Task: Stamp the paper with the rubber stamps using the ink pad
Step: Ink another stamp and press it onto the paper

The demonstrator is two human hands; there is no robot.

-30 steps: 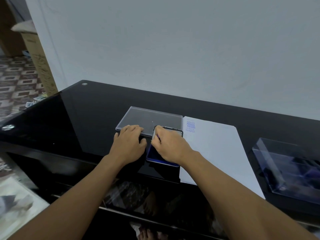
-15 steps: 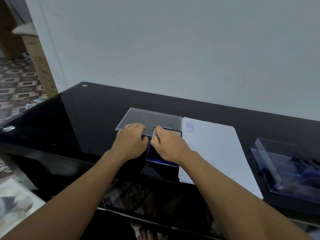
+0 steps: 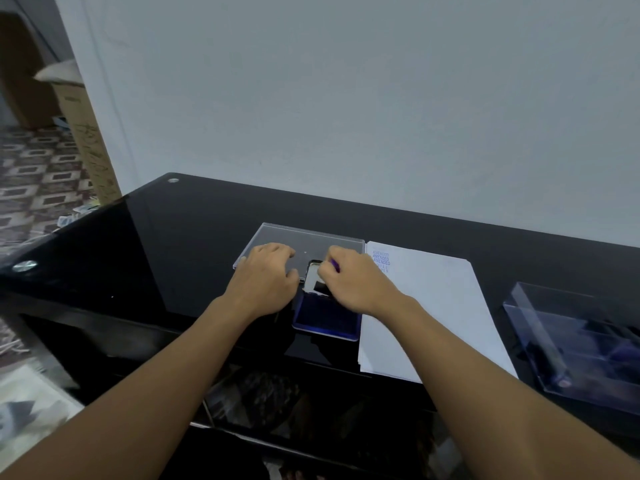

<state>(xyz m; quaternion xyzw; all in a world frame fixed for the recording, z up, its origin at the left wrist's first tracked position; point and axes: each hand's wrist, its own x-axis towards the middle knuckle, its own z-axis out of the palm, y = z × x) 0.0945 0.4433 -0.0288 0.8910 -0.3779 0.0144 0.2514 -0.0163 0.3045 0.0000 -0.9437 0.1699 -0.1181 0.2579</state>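
"Where is the camera looking from?"

"From the person's head, above and behind both hands, facing forward and down along the forearms."

"How near?"

"At arm's reach: the left hand [image 3: 266,282] and right hand [image 3: 353,282] sit mid-frame on the table [image 3: 173,254]."

"And how much does it take in?"

"It's a wide angle. The wall [image 3: 346,98] rises beyond the hands, the paper [image 3: 433,306] and clear box [image 3: 571,341] lie right of the right hand, and the patterned floor [image 3: 34,188] is far left of the left."

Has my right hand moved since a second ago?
Yes: the right hand, pinching the stamp, shifted slightly right over the ink pad toward the paper.
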